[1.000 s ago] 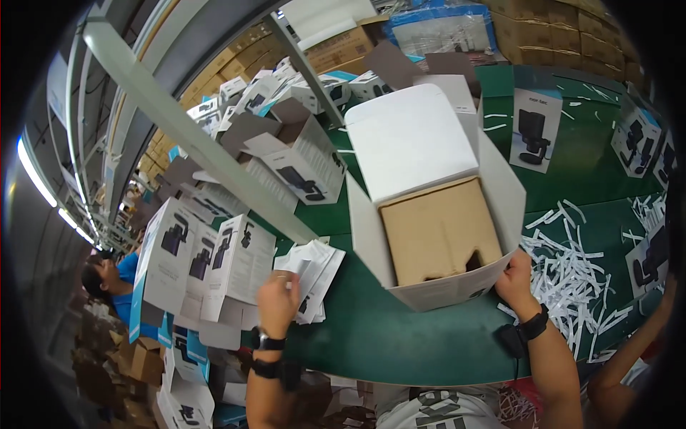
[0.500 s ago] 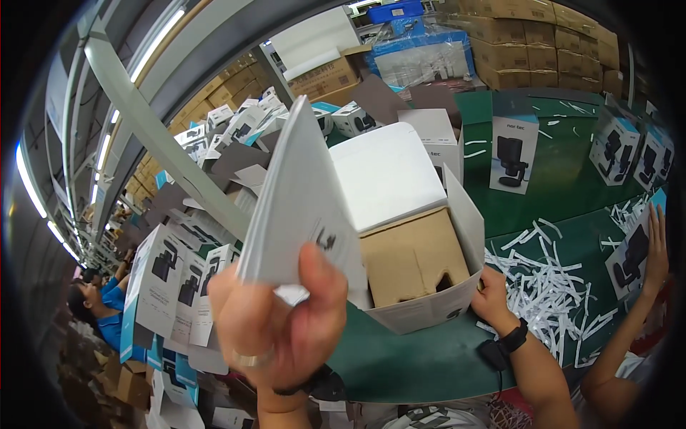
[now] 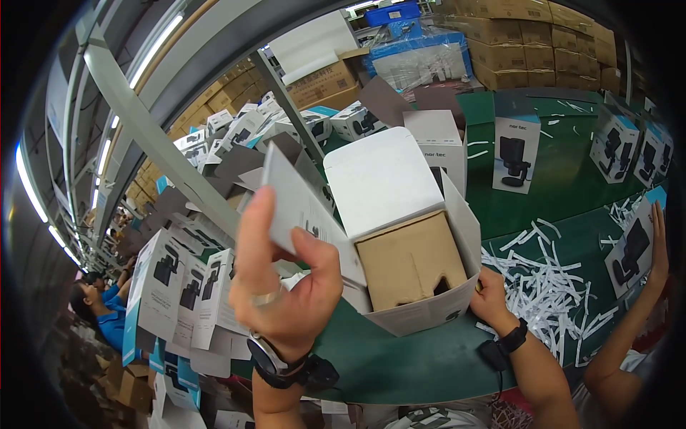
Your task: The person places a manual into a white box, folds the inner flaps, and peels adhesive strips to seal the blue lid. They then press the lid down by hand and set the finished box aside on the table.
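Note:
An open white carton (image 3: 418, 314) lies on the green table (image 3: 400, 365) in front of me, its lid flap raised and a brown cardboard insert (image 3: 411, 261) filling its mouth. My left hand (image 3: 286, 286) is lifted close to the camera and pinches a folded white paper leaflet (image 3: 304, 207), whose lower edge reaches the carton's left wall. My right hand (image 3: 489, 297) grips the carton's lower right corner. Both wrists wear black bands.
Stacks of flat printed white-and-blue cartons (image 3: 179, 286) lie to the left. Upright printed boxes (image 3: 516, 150) stand behind. White paper shreds (image 3: 550, 286) litter the table on the right, where another person's hand (image 3: 654, 250) rests on a box. Brown cartons (image 3: 529, 32) are stacked far back.
My left hand picked the leaflet up off the table, raised it toward the camera, and now tilts it toward the open carton. The right hand stays on the carton's corner.

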The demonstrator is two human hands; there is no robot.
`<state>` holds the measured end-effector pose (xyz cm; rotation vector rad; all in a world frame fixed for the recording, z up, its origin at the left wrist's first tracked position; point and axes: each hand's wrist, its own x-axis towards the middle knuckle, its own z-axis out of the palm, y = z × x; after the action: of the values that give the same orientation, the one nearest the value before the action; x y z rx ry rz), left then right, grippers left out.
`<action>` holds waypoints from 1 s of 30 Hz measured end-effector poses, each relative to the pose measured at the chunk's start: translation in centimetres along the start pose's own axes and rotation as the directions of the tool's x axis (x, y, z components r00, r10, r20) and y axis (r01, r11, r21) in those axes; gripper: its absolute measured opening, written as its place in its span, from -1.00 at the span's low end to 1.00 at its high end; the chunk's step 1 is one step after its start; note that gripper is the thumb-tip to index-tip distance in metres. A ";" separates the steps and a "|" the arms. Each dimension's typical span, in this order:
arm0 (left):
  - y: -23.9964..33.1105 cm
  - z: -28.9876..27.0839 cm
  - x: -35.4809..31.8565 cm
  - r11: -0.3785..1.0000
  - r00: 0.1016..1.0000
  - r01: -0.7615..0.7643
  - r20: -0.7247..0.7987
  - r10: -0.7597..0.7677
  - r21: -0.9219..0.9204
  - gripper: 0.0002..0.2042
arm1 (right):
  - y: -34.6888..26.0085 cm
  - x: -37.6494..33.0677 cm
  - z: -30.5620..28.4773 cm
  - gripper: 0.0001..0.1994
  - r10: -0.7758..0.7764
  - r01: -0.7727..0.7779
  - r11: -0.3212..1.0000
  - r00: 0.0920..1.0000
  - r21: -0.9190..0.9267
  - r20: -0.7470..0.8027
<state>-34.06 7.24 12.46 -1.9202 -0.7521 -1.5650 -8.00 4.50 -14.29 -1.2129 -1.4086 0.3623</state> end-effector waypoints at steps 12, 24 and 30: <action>0.1 -2.0 0.8 0.999 0.974 -0.005 0.228 -0.004 0.038 -0.51 | 0.2 -0.3 0.2 -0.85 -0.009 0.009 1.000 1.000 0.009 0.015; 0.3 -3.1 0.8 0.997 0.796 -0.071 0.605 0.033 0.040 -0.39 | 1.1 -0.2 0.3 -0.83 -0.021 0.021 1.000 1.000 -0.012 0.012; 0.3 -5.3 -6.4 0.790 0.691 0.599 0.585 -0.425 -0.134 -0.28 | -1.9 1.9 -2.7 -0.77 0.197 -0.181 0.964 0.978 0.193 -0.070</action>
<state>-38.50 2.78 7.08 -2.5974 -1.4746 -1.5303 -6.13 4.14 -11.02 -1.1978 -1.1582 0.5534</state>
